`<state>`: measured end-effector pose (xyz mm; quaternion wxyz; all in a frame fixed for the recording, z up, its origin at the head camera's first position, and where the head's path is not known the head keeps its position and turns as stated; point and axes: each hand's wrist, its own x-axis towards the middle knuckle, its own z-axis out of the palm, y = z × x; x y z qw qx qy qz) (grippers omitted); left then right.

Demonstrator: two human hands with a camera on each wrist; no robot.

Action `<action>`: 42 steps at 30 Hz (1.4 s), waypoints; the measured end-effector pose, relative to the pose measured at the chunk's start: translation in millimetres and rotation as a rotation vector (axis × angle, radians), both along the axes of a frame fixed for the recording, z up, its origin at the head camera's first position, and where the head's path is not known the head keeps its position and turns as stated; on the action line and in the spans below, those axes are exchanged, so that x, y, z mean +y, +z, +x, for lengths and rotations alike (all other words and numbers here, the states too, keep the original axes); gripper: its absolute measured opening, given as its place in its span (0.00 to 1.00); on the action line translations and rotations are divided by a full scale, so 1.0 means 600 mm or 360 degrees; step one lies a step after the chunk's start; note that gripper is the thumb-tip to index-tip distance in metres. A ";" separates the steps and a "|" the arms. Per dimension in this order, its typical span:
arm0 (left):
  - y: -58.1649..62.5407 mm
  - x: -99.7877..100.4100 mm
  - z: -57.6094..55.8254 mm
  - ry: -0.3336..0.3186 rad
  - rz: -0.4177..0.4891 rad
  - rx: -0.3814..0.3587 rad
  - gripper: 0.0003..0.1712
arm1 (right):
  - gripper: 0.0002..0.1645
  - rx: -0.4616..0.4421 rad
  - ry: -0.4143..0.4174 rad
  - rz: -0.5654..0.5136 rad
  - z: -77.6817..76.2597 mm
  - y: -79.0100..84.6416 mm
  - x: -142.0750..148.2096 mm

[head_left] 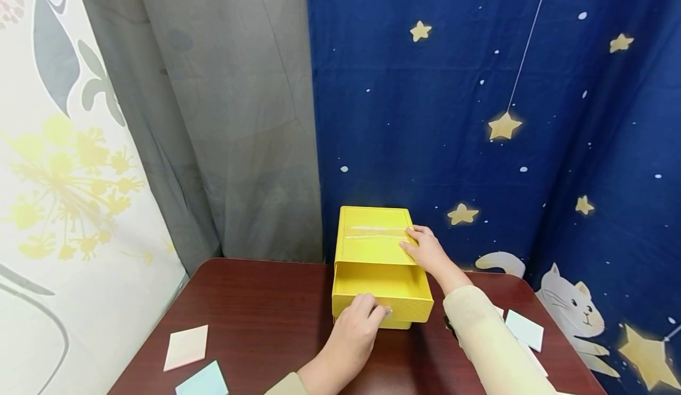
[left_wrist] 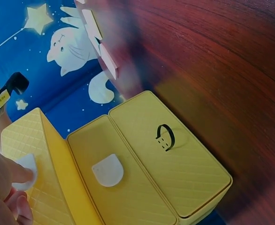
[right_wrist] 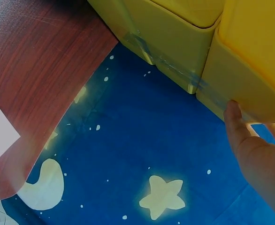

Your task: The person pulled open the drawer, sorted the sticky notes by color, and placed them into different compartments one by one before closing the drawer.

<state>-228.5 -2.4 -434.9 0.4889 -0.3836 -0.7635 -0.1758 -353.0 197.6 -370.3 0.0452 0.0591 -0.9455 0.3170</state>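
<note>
A yellow drawer box (head_left: 372, 250) stands at the table's far side, its top drawer (head_left: 385, 305) pulled partway out. In the left wrist view, two lower drawers are closed; one has a white tab (left_wrist: 108, 170), the other a black loop handle (left_wrist: 165, 137). My left hand (head_left: 351, 330) pinches the white tab (left_wrist: 27, 171) on the pulled-out drawer's front. With fingers fairly straight, my right hand (head_left: 428, 250) rests on the right edge of the box top. One finger (right_wrist: 233, 117) touches the yellow side panel in the right wrist view.
A pale pink square pad (head_left: 186, 348) and a light blue one (head_left: 204, 380) lie at the table's left. More pale pads (head_left: 525, 329) lie at the right, partly behind my right sleeve. Grey and starry blue curtains (head_left: 415, 117) hang behind the table.
</note>
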 end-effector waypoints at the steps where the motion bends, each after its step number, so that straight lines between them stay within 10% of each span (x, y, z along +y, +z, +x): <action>1: 0.002 0.000 0.001 -0.0006 0.0000 -0.0004 0.08 | 0.34 -0.0001 0.0001 0.0001 0.000 0.000 0.000; 42: 0.011 -0.012 0.009 -0.0098 -0.0089 -0.0098 0.05 | 0.35 -0.0044 -0.0017 -0.0070 0.000 -0.002 0.000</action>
